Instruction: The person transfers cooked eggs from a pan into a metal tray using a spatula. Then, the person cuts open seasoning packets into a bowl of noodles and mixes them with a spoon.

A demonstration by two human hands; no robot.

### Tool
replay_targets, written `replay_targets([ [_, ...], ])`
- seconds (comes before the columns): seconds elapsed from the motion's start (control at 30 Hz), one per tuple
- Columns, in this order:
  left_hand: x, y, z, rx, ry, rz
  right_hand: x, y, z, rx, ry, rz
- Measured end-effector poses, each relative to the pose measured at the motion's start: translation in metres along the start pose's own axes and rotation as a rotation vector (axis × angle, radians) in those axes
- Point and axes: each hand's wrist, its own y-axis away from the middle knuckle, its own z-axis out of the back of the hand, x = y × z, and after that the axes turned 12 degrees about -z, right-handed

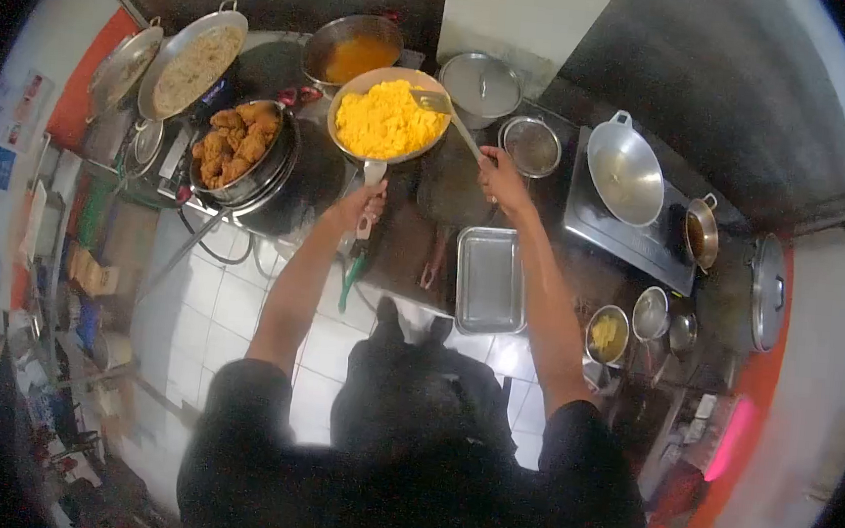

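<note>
Nearest on my feed, a rectangular metal tray [493,281] lies at the edge of the dark counter [392,272]. I have my left hand [359,207] wrapped around the handle of a frying pan [368,78], my right [503,183] gripping a spatula [465,134]. Its blade overlaps the scrambled eggs [384,122] in the pan. Beyond stands a two-handled pan of orange liquid [359,58].
</note>
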Motion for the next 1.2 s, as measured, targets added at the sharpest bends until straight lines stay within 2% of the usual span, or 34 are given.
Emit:
replay_targets([
  [0.03,0.007,-0.004,0.001,-0.001,0.016,0.011,-0.004,-0.003,-0.001,-0.003,0.007,-0.018],
  [0.1,0.019,-0.001,0.002,-0.141,-0.057,-0.068,-0.014,-0.005,-0.007,-0.033,-0.035,-0.001],
  [0.23,0.034,0.018,0.008,-0.094,-0.227,-0.228,-0.027,0.005,-0.017,-0.110,0.007,0.007],
  [0.27,0.010,0.042,-0.027,-0.152,-0.107,-0.165,-0.028,0.005,-0.017,-0.115,0.005,0.008],
  [0.37,0.016,0.068,-0.037,-0.083,-0.041,-0.125,-0.052,0.011,-0.018,-0.168,0.107,0.038],
  [0.43,0.023,0.093,-0.053,-0.108,-0.039,-0.097,-0.063,0.018,-0.024,-0.218,0.095,0.153],
  [0.5,0.042,0.123,-0.064,-0.113,0.028,-0.110,-0.057,0.056,-0.030,-0.279,0.119,0.130],
  [0.53,0.055,0.141,-0.070,-0.176,-0.038,-0.060,-0.059,0.078,-0.036,-0.332,0.149,0.113],
  [0.63,0.063,0.195,-0.118,-0.254,-0.075,-0.020,-0.097,0.117,-0.029,-0.253,0.038,0.034],
  [0.73,0.097,0.231,-0.145,-0.334,-0.234,0.020,-0.142,0.158,-0.026,-0.240,-0.005,-0.033],
  [0.8,0.124,0.241,-0.163,-0.463,-0.685,0.170,-0.168,0.184,-0.023,-0.281,0.003,-0.058],
  [0.9,0.154,0.246,-0.187,-0.480,-0.739,0.145,-0.229,0.200,-0.009,-0.182,-0.094,-0.131],
  [0.93,0.161,0.252,-0.199,-0.480,-0.743,0.159,-0.239,0.207,-0.004,-0.216,-0.090,-0.122],
  [1.03,0.191,0.253,-0.252,-0.451,-0.507,0.075,-0.262,0.226,0.047,-0.113,-0.156,-0.177],
  [1.1,0.231,0.251,-0.255,-0.405,-0.505,0.011,-0.276,0.240,0.069,-0.097,-0.128,-0.188],
  [1.17,0.257,0.251,-0.277,-0.488,-0.433,0.040,-0.304,0.245,0.092,-0.088,-0.079,-0.189],
  [1.2,0.270,0.249,-0.282,-0.503,-0.444,0.011,-0.303,0.252,0.101,-0.048,-0.153,-0.227],
])
